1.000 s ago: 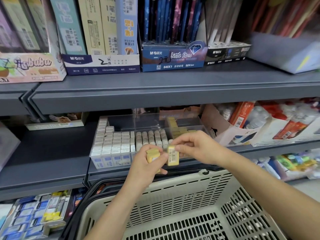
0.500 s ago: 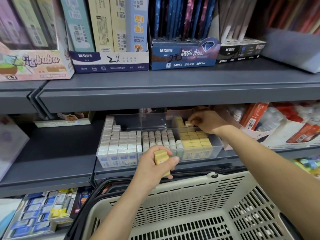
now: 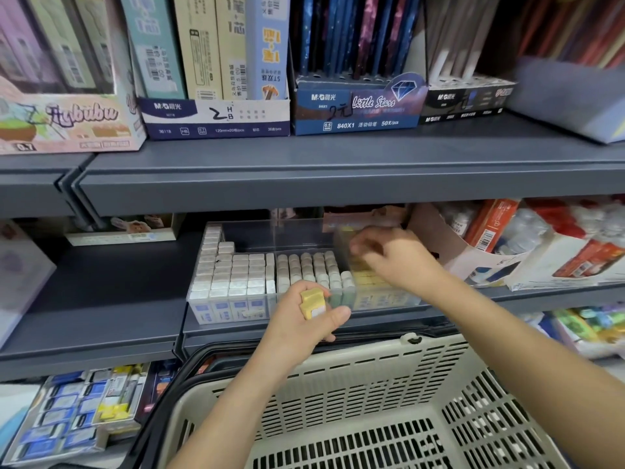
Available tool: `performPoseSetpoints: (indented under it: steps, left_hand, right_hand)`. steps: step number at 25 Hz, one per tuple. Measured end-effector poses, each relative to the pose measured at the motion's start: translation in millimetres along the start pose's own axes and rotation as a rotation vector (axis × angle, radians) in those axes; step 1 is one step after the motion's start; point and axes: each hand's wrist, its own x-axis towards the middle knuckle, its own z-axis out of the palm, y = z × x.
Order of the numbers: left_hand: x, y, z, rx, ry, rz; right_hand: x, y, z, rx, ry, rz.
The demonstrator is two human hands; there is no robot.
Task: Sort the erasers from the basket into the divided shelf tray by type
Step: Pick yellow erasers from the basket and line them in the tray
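Our left hand grips a yellow eraser at the shelf's front edge, before the tray. Our right hand, blurred, hovers over the tray's right section; we cannot tell its fingers' state. A careless reach risks toppling the packed rows or misfiling yellow among white.

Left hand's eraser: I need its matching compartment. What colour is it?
Yellow eraser, with a white label; head view.
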Motion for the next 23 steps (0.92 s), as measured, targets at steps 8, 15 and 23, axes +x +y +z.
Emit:
performPoseSetpoints:
  steps: [8,15,23]
  left_hand:
    - [-1,2,0,0.224,-0.055,0.072]
    - [-2,-1,-1,0.019,0.007,0.033]
    - [-4,2,4,-0.076,0.029,0.059]
  right_hand:
    - [-54,-56,12,0.322,-0.144,-0.008]
    - [-49,-29,-5,0.685,-0.221,0.1]
    - [-36,-16,-26,0.543,-0.209,0.121]
